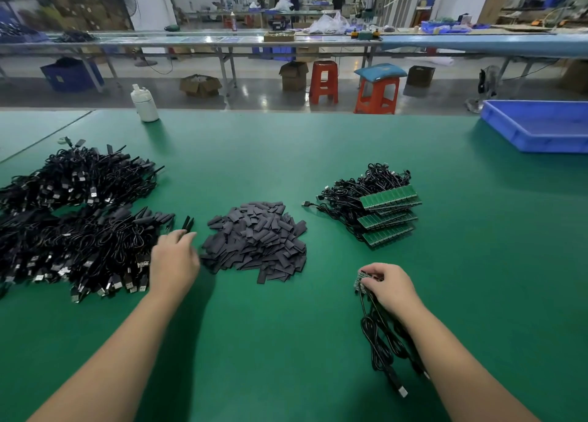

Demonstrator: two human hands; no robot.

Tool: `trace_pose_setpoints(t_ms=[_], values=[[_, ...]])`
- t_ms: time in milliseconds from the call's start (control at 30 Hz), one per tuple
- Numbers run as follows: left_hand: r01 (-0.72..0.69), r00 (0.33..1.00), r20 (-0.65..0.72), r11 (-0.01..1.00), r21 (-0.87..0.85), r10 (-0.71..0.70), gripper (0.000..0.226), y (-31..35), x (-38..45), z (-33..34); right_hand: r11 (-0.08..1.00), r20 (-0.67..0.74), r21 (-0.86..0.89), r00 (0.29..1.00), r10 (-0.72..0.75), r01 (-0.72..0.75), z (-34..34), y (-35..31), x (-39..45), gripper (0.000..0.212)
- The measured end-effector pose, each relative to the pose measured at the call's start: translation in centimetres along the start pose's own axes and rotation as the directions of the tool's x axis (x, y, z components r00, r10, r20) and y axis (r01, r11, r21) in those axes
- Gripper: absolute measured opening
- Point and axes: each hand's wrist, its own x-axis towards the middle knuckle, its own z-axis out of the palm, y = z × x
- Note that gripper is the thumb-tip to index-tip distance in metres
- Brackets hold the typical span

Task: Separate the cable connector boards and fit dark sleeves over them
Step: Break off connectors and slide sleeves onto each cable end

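Observation:
A heap of dark sleeves lies in the middle of the green table. To its right stands a stack of green connector board strips with black cables attached. My right hand grips small connector boards whose black cables trail toward me. My left hand reaches out at the right edge of a big pile of sleeved black cables, its fingertips at a sleeved end. Whether it holds that end is hidden.
A white bottle stands at the table's far edge on the left. A blue plastic tray sits at the far right. Beyond the table are orange stools, cardboard boxes and long benches, with people far back.

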Motion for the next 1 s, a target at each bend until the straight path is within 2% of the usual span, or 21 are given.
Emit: trace_pose_setpoints(t_ms=[67, 167, 233, 300, 367, 400, 533, 633, 900, 1000], values=[[-0.047, 0.996, 0.06, 0.985, -0.168, 0.058, 0.032, 3.4, -1.1, -0.5, 0.999, 0.028, 0.033, 0.999, -0.036, 0.035, -0.4, -0.5, -0.3, 0.02], [0.007, 0.96, 0.25, 0.884, -0.468, 0.125, 0.027, 9.1, -3.4, -0.9, 0.996, 0.066, 0.021, 0.994, -0.084, 0.083, -0.5, -1.5, -0.6, 0.018], [0.066, 0.907, 0.367, 0.791, -0.608, 0.207, 0.03, 12.9, -5.3, -0.7, 0.993, 0.062, 0.002, 0.991, -0.122, 0.122, -0.4, -2.3, -0.7, 0.015], [0.089, 0.845, 0.444, 0.74, -0.666, 0.297, 0.041, 16.4, -7.2, -0.2, 0.988, 0.053, -0.011, 0.987, -0.154, 0.155, -0.2, -3.1, -0.9, 0.011], [0.114, 0.811, 0.483, 0.72, -0.684, 0.33, 0.048, 19.1, -8.6, 0.5, 0.981, 0.056, -0.03, 0.981, -0.188, 0.189, -0.1, -3.8, -1.1, 0.01], [0.108, 0.816, 0.479, 0.729, -0.676, 0.323, 0.046, 20.1, -9.0, 0.7, 0.977, 0.06, -0.042, 0.977, -0.205, 0.208, -0.1, -4.0, -1.2, 0.009], [0.073, 0.861, 0.436, 0.783, -0.617, 0.263, 0.011, 21.7, -9.4, 1.1, 0.959, 0.049, -0.105, 0.965, -0.259, 0.263, -0.3, -4.4, -1.4, 0.01], [0.122, 0.865, 0.448, 0.773, -0.623, 0.225, 0.019, 21.8, -9.3, 1.1, 0.95, 0.053, -0.149, 0.961, -0.27, 0.275, -0.4, -4.6, -1.5, 0.013], [0.179, 0.885, 0.434, 0.737, -0.652, 0.169, 0.021, 22.0, -9.5, 0.9, 0.958, 0.011, -0.169, 0.973, -0.232, 0.231, -0.1, -4.8, -1.5, 0.012], [0.17, 0.898, 0.415, 0.754, -0.635, 0.147, 0.021, 22.4, -9.7, 1.0, 0.955, -0.026, -0.205, 0.974, -0.226, 0.216, 0.4, -4.9, -1.6, 0.013]])
